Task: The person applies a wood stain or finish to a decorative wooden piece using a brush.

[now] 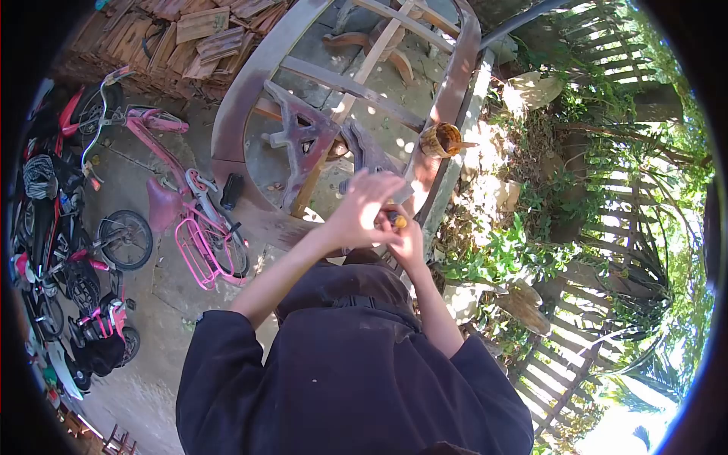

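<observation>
My right hand point(408, 244) is closed round a putty knife point(397, 220) with a black and yellow handle, its end pointing up at me. A greyish flat blade shows just beyond the fingers. My left hand point(359, 211) is close beside it, fingers and thumb curved apart in a C shape, the thumb reaching toward the handle. Both hands are over the near end of a large rounded wooden frame point(227, 136) with crossbars. Inside it lie cut-out wooden pieces point(307, 144), worn and partly purplish. A brown-stained tub point(434, 142) with a stick in it rests on the frame's right rail.
A pink bicycle point(171, 193) lies at the left, with motorbikes point(45, 227) and small bikes beyond. Stacked roof tiles point(201, 38) rise at the upper left. Along the right run plants point(500, 250), stones and a slatted wooden fence point(607, 303). A dark bottle-like object point(232, 191) is by the frame.
</observation>
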The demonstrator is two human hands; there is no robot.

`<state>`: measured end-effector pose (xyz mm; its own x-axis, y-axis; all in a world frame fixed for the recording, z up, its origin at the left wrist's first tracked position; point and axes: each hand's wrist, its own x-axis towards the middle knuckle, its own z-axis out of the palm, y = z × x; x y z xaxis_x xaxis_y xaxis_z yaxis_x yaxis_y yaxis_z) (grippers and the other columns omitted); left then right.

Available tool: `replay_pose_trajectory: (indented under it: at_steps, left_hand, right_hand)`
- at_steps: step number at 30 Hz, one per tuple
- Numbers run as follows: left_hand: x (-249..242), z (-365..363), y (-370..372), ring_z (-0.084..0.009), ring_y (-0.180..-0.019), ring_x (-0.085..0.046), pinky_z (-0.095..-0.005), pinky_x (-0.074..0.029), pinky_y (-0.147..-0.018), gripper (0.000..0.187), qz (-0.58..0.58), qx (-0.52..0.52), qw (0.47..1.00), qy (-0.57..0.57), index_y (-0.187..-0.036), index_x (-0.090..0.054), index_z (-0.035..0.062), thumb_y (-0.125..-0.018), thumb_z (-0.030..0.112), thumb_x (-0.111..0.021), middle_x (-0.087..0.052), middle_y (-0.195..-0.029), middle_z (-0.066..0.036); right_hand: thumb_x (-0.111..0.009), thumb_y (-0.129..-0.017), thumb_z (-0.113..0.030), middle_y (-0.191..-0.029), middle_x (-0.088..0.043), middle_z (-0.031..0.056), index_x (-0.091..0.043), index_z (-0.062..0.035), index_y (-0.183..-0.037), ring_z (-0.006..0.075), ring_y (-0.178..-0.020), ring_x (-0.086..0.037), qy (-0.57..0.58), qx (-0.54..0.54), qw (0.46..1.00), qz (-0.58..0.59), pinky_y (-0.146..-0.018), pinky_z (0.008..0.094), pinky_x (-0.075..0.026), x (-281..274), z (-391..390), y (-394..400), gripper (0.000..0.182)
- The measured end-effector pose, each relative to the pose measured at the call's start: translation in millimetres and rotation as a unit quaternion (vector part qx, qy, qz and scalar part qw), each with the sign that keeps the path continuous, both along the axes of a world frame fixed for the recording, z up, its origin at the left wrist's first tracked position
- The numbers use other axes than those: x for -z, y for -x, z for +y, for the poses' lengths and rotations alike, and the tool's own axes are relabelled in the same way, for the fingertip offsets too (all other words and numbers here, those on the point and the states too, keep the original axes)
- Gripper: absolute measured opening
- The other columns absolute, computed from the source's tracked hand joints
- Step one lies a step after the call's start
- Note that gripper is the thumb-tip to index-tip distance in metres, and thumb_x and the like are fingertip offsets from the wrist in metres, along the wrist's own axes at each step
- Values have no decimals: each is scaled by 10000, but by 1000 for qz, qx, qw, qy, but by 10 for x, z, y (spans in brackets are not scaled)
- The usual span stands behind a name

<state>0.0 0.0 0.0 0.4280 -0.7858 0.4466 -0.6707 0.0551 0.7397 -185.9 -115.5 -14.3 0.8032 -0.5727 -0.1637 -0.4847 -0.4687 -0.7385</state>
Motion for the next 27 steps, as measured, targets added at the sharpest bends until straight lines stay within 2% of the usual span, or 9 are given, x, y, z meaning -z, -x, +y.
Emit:
replay_pose_trajectory:
  at_steps: [1,2,4,6,12,17,21,23,27]
  left_hand:
    - [18,-44,25,-338,-1264,-608,-526,-402,-1118,767,3,2,1000,5,-1448,-578,106,-832,480,-837,-655,-1314,-171]
    - [244,-74,-138,-353,-1167,-617,-485,-461,-972,679,40,-70,996,-37,-1355,-603,79,-838,447,-843,-648,-1239,-158]
    - [787,-38,-573,-368,-978,-639,-478,-501,-854,522,130,-316,935,-92,-1229,-642,46,-863,367,-827,-636,-1047,-132]
    - [1320,-12,-853,-354,-987,-666,-463,-525,-847,462,60,-384,901,-192,-1203,-663,73,-877,363,-813,-653,-1071,-119]
    - [1708,60,-1180,-310,-955,-721,-456,-555,-833,226,102,-347,882,-300,-974,-749,76,-930,298,-746,-729,-1003,-101]
    - [1260,240,-1113,-268,-847,-744,-397,-554,-830,273,149,-455,876,-63,-1044,-763,44,-949,300,-755,-785,-939,-115]
    - [1340,713,-714,-287,-878,-707,-442,-542,-849,291,155,-505,848,-44,-1063,-748,42,-948,309,-749,-735,-950,-98]
    - [1605,963,-417,-320,-1054,-664,-461,-512,-927,488,148,-437,853,-244,-1205,-704,30,-904,404,-789,-687,-1147,-143]
    - [1396,816,440,-362,-1245,-599,-459,-491,-1013,694,30,-431,818,-379,-1335,-644,25,-861,501,-819,-599,-1345,-197]
  right_hand:
    - [-694,-985,-338,-886,-753,167,-658,-162,-1251,361,-763,-748,43,9,999,-9,-683,481,-566,-14,-66,68,320]
    - [-681,-995,-320,-875,-747,167,-685,-151,-1170,366,-764,-737,54,58,996,37,-686,460,-563,-45,-116,168,242]
    - [-681,-996,-318,-876,-747,165,-694,-150,-1163,357,-770,-737,17,100,995,23,-696,443,-563,29,-135,254,238]
    - [-681,-997,-317,-876,-748,163,-702,-148,-1157,348,-775,-737,18,142,989,36,-707,426,-564,-47,-361,535,234]
    - [-678,-1019,-216,-869,-766,78,-711,-91,-1165,150,-820,-742,-100,307,946,-9,-734,325,-558,95,-623,1017,195]
    - [-689,-1024,-245,-849,-759,62,-724,-84,-1183,124,-797,-724,-111,331,936,-38,-722,304,-554,48,-737,1143,229]
    - [-684,-1031,-302,-824,-751,79,-739,-59,-1154,134,-791,-724,-86,358,930,-6,-710,302,-546,9,-877,1104,277]
    - [-685,-1030,-307,-814,-749,91,-752,-48,-1117,151,-793,-731,-107,338,935,29,-711,304,-545,-39,-943,1043,281]
    - [-658,-1022,-273,-844,-763,144,-746,-34,-1124,224,-796,-748,-111,249,961,-38,-724,351,-555,193,-1070,951,274]
